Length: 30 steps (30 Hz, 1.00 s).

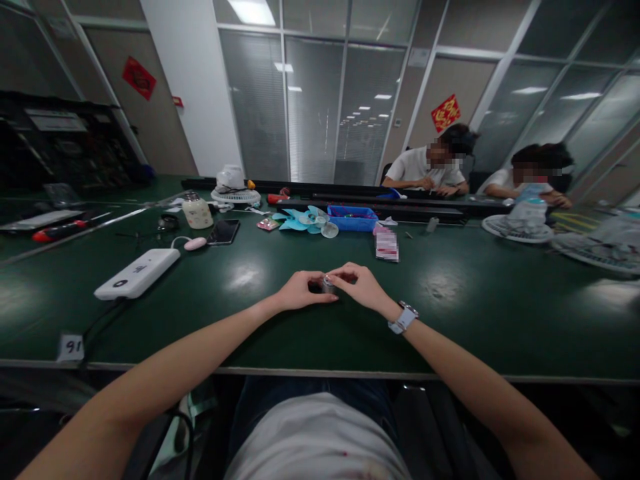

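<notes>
A small silvery cylindrical part (327, 285) is between my two hands over the green table (280, 333); its exact kind is too small to tell. My left hand (303, 291) curves around its left side, thumb below and fingers above, closed on it. From the right, my right hand (357, 285) pinches at the top of the same part with thumb and fingertips. A watch (404, 318) is on my right wrist. Beyond my hands lie light-blue fan blades (303, 220) and a blue tray (353, 218) with small items in it.
A white power strip (137, 273), a phone (224, 232) and a cream bottle (197, 212) are at the left. A pink-and-white packet (386, 243) lies past my right hand. Fan parts (235, 187) stand behind. Two people sit across at the far right.
</notes>
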Tool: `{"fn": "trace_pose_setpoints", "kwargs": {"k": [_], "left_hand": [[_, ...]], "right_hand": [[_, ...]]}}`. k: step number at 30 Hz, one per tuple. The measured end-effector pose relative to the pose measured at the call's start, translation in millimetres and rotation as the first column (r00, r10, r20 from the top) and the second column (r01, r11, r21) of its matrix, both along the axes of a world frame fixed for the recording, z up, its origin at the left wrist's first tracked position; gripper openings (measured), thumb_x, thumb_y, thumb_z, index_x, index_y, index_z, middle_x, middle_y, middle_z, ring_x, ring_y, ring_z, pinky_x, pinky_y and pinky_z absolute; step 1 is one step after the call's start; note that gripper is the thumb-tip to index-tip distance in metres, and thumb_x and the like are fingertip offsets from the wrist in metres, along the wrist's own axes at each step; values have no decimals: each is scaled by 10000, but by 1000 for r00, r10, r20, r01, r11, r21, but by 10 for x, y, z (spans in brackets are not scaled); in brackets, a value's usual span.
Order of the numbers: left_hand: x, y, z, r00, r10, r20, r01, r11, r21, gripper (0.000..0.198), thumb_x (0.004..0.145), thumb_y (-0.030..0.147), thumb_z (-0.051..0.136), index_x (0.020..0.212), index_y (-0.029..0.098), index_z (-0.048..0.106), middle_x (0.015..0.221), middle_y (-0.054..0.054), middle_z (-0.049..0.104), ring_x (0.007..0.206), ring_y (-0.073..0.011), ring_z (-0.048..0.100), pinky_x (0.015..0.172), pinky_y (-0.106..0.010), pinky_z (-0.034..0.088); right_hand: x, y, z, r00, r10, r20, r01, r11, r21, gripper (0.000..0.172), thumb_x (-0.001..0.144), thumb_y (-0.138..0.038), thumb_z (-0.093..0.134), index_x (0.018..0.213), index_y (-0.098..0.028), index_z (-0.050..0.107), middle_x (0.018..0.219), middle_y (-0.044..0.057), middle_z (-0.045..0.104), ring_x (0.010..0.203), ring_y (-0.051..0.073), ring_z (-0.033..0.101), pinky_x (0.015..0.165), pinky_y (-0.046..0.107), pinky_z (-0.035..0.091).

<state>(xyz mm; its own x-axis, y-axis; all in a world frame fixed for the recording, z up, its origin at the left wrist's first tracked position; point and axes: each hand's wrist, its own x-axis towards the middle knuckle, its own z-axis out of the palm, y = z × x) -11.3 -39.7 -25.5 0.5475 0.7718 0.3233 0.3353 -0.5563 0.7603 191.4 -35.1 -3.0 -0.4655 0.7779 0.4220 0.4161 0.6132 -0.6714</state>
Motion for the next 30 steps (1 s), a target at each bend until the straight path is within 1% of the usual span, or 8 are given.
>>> {"fn": "trace_pose_setpoints", "kwargs": {"k": [4,6,8,10,16,21,26,30], "left_hand": [[-5,2,-9,1000,16,-9,-16,1000,26,389,776,438,744,1015,133,703,904,-59,744,820,-209,684,724,-274,496],[-6,4,-12,1000,20,-19,-19,999,32,443,777,441,742,1108,150,692,926,-53,747,831,-213,684,733,-279,497],[-8,4,-10,1000,16,-24,-16,999,31,532,777,438,743,1231,178,646,958,-46,748,848,-216,684,750,-286,500],[-10,2,-6,999,20,-25,-19,999,25,578,773,435,746,1280,188,618,978,-46,749,860,-219,685,765,-293,503],[-11,6,-7,1000,24,-19,-24,1000,-3,437,764,436,750,1087,148,697,948,-61,750,850,-215,684,760,-290,506],[1,-2,4,1000,-3,1,3,1000,-14,379,772,433,745,1014,145,695,915,-53,733,844,-203,676,758,-285,503],[-1,-11,13,1000,2,-11,-2,1000,-1,382,779,439,737,1013,140,694,893,-50,726,792,-193,663,701,-272,488],[-5,-2,-4,1000,11,-4,-11,1000,26,414,774,435,745,1055,136,693,874,-44,729,769,-189,659,686,-269,478]], "right_hand": [[11,6,-22,999,44,-11,-44,998,-46,315,845,-343,692,1122,-197,729,826,23,593,646,114,511,583,244,413],[17,6,-24,998,68,4,-67,997,-44,356,839,-334,698,1171,-206,709,818,15,564,646,114,502,586,245,410],[21,1,-15,997,77,26,-77,997,-30,326,845,-323,692,1152,-216,721,797,9,540,640,112,486,583,245,399],[23,-10,3,997,71,36,-70,997,-23,295,847,-323,691,1123,-227,737,786,7,534,636,111,479,578,242,392],[28,-25,27,999,26,36,-25,999,-21,265,830,-339,707,1057,-215,763,775,17,596,622,113,503,564,243,389],[42,1,9,998,-19,-62,17,999,-37,262,802,-386,730,908,-150,770,776,43,677,660,136,565,594,255,427],[25,-23,34,1000,1,-26,-2,1000,-21,365,816,-397,715,1121,-196,722,823,27,645,636,120,538,575,246,425],[6,-43,38,1000,3,30,-4,1000,29,241,861,-355,674,1031,-212,769,806,27,605,657,120,523,594,247,413]]}}
